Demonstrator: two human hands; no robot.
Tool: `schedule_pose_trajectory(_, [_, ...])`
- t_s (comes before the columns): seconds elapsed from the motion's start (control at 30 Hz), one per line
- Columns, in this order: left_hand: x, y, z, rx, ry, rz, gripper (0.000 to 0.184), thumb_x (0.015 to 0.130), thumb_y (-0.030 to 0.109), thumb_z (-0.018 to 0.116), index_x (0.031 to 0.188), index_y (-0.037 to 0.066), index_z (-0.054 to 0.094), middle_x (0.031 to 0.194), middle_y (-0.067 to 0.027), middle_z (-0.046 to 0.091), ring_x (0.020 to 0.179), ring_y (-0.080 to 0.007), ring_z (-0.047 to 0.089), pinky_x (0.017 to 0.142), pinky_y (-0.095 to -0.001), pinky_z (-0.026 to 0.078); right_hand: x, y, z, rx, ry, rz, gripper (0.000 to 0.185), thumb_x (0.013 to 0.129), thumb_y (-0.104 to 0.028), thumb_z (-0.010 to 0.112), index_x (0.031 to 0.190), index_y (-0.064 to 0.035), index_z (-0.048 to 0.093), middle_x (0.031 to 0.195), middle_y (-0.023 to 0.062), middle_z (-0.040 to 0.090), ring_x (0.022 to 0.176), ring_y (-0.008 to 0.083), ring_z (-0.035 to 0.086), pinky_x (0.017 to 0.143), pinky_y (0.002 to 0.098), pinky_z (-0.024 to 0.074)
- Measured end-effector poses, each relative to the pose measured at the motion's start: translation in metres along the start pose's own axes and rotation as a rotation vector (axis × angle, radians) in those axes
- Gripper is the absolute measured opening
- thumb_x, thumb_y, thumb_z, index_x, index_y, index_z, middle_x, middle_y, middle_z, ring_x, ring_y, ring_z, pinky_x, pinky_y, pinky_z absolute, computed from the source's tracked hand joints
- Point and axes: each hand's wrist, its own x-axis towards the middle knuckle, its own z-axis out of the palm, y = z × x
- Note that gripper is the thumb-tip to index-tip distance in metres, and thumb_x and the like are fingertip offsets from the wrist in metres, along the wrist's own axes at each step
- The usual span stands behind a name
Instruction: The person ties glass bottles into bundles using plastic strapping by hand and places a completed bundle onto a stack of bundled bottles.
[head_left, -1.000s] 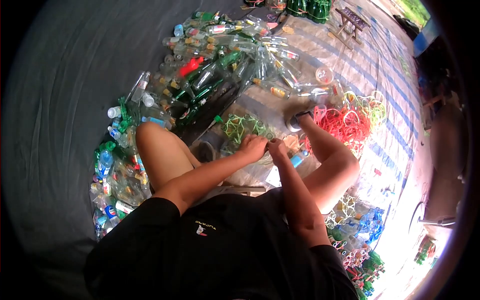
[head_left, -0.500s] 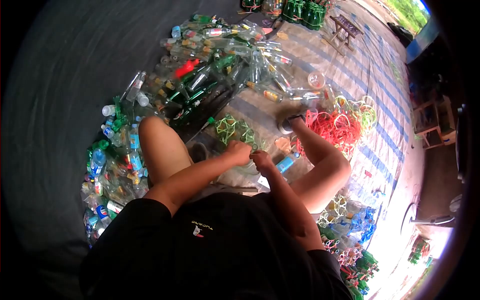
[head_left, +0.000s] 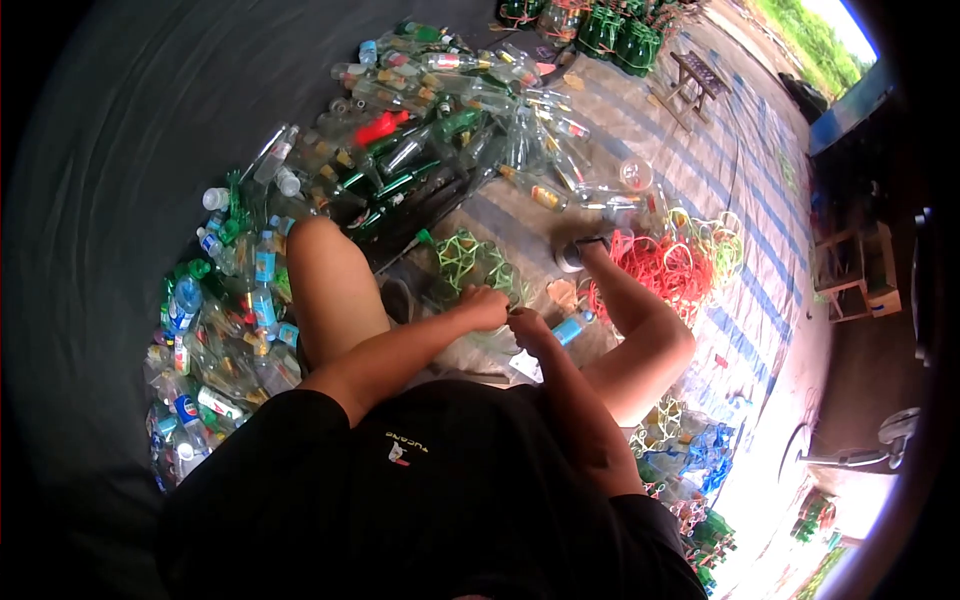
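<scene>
Between my knees stands a bundle of clear bottles [head_left: 497, 282] with a light green plastic strap [head_left: 458, 258] woven around its tops. At the bundle's near edge, my left hand [head_left: 486, 308] is closed with its fingers bent. My right hand [head_left: 529, 329] is closed just beside it, fingertips almost touching the left ones. Both seem to pinch a thin piece of the green strap, mostly hidden by the fingers. A bottle with a blue label [head_left: 572, 328] lies just beyond my right hand. A tool with a green handle [head_left: 421, 238] lies left of the bundle.
Loose glass bottles [head_left: 440, 95] pile up ahead, and plastic bottles [head_left: 262, 300] lie along my left. Red straps [head_left: 668, 272] heap by my right foot. Strapped bundles [head_left: 690, 450] stand at my right. A small stool [head_left: 695, 80] is on the striped tarp [head_left: 755, 200].
The view has shifted slightly. My hands stay close together at the bundle's edge, with the fingers moved only a little.
</scene>
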Motion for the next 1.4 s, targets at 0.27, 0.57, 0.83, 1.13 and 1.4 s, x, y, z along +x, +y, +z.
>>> schedule_pose_trajectory(0.27, [0.012,-0.008,0.010,0.013,-0.114,-0.038,0.029,0.084,0.029,0.058,0.108,0.023,0.072,0.120,-0.0081,0.066,0.115,-0.0324,0.058,0.100,-0.0474,0.037,0.007,0.002,0.005,-0.847,0.262,-0.296,0.038,0.080,-0.039,0.066,0.080,-0.0013,0.067,0.074,0.0183,0.066,0.066,0.0320,0.064,0.062,0.0428,0.0495])
schedule_pose_trajectory(0.57, [0.013,-0.008,0.000,-0.034,-0.250,-0.010,0.035,0.083,0.027,0.058,0.115,0.021,0.070,0.126,-0.0103,0.063,0.121,-0.0339,0.055,0.100,-0.0477,0.041,0.008,0.016,0.001,-0.878,0.284,-0.522,0.036,0.083,-0.037,0.064,0.077,-0.0023,0.068,0.081,0.0213,0.066,0.077,0.0386,0.064,0.069,0.0456,0.0497])
schedule_pose_trajectory(0.83, [0.035,-0.010,0.006,0.205,-0.351,0.080,0.031,0.075,0.016,0.061,0.104,0.014,0.073,0.112,-0.0091,0.069,0.108,-0.0316,0.063,0.089,-0.0460,0.051,0.005,0.018,0.007,-1.022,0.438,-0.728,0.015,0.084,-0.019,0.062,0.088,-0.0176,0.076,0.075,0.0139,0.062,0.073,0.0345,0.063,0.061,0.0465,0.0490])
schedule_pose_trajectory(1.13, [-0.002,0.028,-0.028,0.741,-0.113,0.214,0.024,0.084,0.025,0.064,0.104,0.017,0.075,0.113,-0.0050,0.065,0.107,-0.0264,0.064,0.083,-0.0369,0.050,0.046,0.060,0.002,-1.007,0.515,-0.614,0.028,0.090,-0.029,0.059,0.082,-0.0028,0.066,0.076,0.0201,0.062,0.075,0.0417,0.062,0.063,0.0516,0.0481])
schedule_pose_trajectory(1.4, [0.029,-0.006,-0.025,0.634,-0.126,0.353,0.026,0.081,0.027,0.070,0.101,0.013,0.074,0.106,-0.0065,0.071,0.102,-0.0256,0.068,0.082,-0.0407,0.054,0.033,0.029,-0.008,-0.640,0.267,-0.550,0.029,0.087,-0.028,0.060,0.083,0.0006,0.066,0.081,0.0259,0.064,0.080,0.0429,0.063,0.069,0.0478,0.0485])
